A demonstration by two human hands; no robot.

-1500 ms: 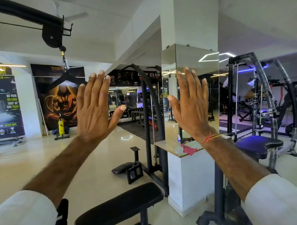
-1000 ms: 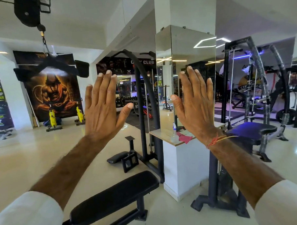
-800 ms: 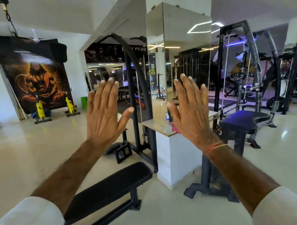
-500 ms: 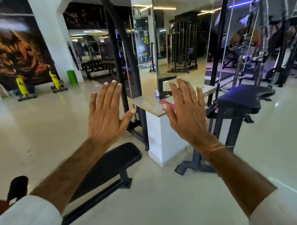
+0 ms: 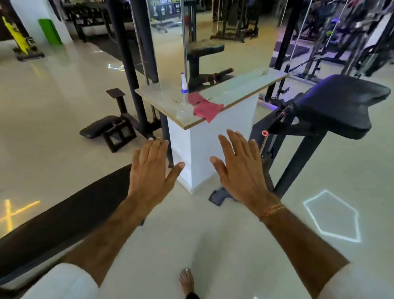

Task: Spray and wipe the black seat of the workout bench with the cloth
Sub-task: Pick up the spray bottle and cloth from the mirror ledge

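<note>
A long black bench seat (image 5: 59,221) runs across the lower left, partly behind my left forearm. A clear spray bottle (image 5: 183,98) with a blue and white nozzle stands on a ledge (image 5: 240,88) at the foot of a mirrored pillar. A pink cloth (image 5: 206,107) lies beside the bottle, one corner hanging over the ledge's edge. My left hand (image 5: 151,174) and my right hand (image 5: 240,170) are held out flat in the air, fingers straight, backs toward me, holding nothing. Both are well short of the ledge.
A second black padded seat (image 5: 340,104) on a black frame stands to the right of the pillar. A low black pad (image 5: 100,128) and a cable machine's upright (image 5: 124,50) stand behind it on the left. My bare foot (image 5: 187,283) is on the glossy floor.
My view has tilted downward and moved closer to the pillar. Both hands have dropped from face height to below the ledge, still flat and spread.
</note>
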